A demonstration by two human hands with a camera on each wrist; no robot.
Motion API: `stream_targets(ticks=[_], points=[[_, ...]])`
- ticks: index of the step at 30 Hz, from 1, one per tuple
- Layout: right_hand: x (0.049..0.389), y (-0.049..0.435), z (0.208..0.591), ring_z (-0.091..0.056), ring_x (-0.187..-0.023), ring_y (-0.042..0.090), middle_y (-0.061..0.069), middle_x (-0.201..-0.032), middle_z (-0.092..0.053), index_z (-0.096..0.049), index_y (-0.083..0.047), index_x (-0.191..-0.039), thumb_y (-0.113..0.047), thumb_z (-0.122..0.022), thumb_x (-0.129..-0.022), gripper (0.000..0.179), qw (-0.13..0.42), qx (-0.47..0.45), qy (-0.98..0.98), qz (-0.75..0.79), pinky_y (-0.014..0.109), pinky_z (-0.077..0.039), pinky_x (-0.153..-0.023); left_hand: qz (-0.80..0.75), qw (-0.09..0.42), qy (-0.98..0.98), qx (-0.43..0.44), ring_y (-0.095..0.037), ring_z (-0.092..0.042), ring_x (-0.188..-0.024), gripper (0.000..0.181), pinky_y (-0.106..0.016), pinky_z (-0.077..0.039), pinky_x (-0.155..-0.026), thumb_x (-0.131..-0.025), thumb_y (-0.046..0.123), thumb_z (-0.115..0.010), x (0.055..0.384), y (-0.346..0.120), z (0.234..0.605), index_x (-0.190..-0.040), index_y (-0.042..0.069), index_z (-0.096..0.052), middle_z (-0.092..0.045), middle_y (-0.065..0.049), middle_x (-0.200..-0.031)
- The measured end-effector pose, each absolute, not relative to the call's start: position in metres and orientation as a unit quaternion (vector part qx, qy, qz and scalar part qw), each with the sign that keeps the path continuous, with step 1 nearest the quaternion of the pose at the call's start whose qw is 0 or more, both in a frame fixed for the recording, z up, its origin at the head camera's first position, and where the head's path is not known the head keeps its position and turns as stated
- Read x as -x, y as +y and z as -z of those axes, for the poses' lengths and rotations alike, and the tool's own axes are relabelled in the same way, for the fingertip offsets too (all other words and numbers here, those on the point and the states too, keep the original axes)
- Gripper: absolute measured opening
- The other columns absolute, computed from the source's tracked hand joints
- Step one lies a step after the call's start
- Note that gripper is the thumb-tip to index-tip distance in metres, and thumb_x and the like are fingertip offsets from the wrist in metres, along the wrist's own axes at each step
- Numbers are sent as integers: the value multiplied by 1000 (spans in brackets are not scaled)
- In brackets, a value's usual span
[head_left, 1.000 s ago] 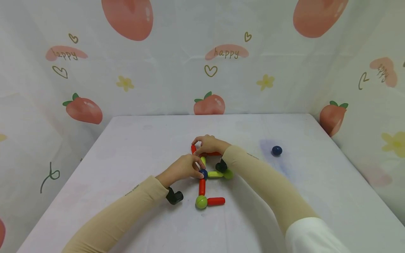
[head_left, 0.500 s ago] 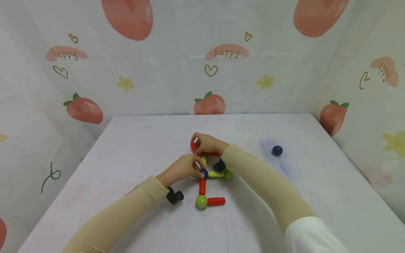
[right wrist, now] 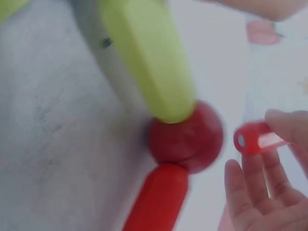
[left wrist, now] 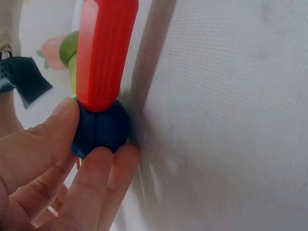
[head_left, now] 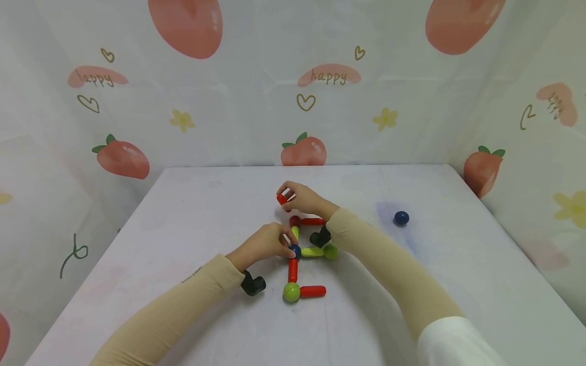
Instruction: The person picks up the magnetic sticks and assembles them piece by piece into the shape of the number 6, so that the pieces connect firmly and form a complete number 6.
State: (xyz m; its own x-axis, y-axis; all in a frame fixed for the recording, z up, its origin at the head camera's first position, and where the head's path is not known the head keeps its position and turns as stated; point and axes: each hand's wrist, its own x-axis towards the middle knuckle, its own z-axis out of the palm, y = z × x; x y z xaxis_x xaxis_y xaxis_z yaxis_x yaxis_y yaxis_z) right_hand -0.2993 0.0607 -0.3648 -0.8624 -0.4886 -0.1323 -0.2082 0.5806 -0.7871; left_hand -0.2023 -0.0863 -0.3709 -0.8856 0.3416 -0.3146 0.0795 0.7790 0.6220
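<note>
My left hand [head_left: 267, 243] pinches a dark blue ball [left wrist: 102, 127] between thumb and fingers. That ball joins a red rod [left wrist: 107, 53] on the near side, a yellow-green rod [head_left: 312, 252] to the right and another yellow-green rod [right wrist: 149, 57] on the far side. At the far end of this last rod is a dark red ball [right wrist: 187, 139], with a second red rod [head_left: 313, 221] running right from it. Just beyond the dark red ball and apart from it, my right hand [head_left: 304, 198] holds a loose red rod [right wrist: 255, 137] between thumb and fingers.
A green ball [head_left: 291, 292] with a red rod [head_left: 313, 291] to its right forms the near end of the joined pieces. Another green ball [head_left: 330, 251] ends the right branch. A loose dark blue ball [head_left: 401, 218] lies farther right on the white table [head_left: 220, 198].
My right hand has lifted away from the dark red ball, moving farther back with the red rod. The dark red ball is now uncovered. My left hand stays on the blue ball.
</note>
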Motion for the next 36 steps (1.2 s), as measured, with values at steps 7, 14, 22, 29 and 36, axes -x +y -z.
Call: stream_targets(ticks=[7, 14, 22, 29, 36], points=[[284, 76, 343, -64, -122, 33, 19, -134, -63, -58, -8, -140, -9, -63, -99, 41, 143, 197, 861, 447, 41, -56, -103, -312, 211, 920, -112, -16, -63, -76, 21, -26, -55, -71, -83, 16, -85, 203, -87, 371, -103, 13, -76, -72, -5, -87], [259, 93, 322, -66, -119, 33, 18, -134, -63, -58, -9, -143, -11, -63, -99, 44, 125, 220, 852, 459, 41, -57, -100, -312, 217, 918, -110, -16, -63, -78, 23, -26, -55, -72, -84, 17, -84, 203, -88, 371, -105, 13, -76, -72, -5, -89], [224, 116, 310, -66, -117, 32, 15, -133, -65, -60, -11, -141, -11, -66, -98, 44, 105, 242, 849, 458, 40, -59, -95, -311, 223, 918, -107, -17, -63, -80, 25, -27, -55, -73, -85, 17, -84, 202, -87, 370, -107, 13, -76, -72, -5, -91], [193, 139, 311, -67, -113, 28, 15, -130, -66, -61, -13, -139, -11, -68, -97, 43, 107, 240, 840, 475, 41, -61, -87, -314, 223, 917, -102, -17, -63, -81, 23, -27, -54, -73, -85, 16, -84, 202, -86, 369, -107, 13, -76, -71, -6, -92], [172, 162, 324, -67, -110, 28, 17, -129, -65, -61, -7, -135, -7, -68, -96, 40, 107, 233, 834, 488, 34, -61, -89, -314, 225, 917, -99, -18, -62, -81, 23, -25, -53, -72, -85, 16, -84, 201, -85, 368, -106, 13, -76, -70, -6, -93]])
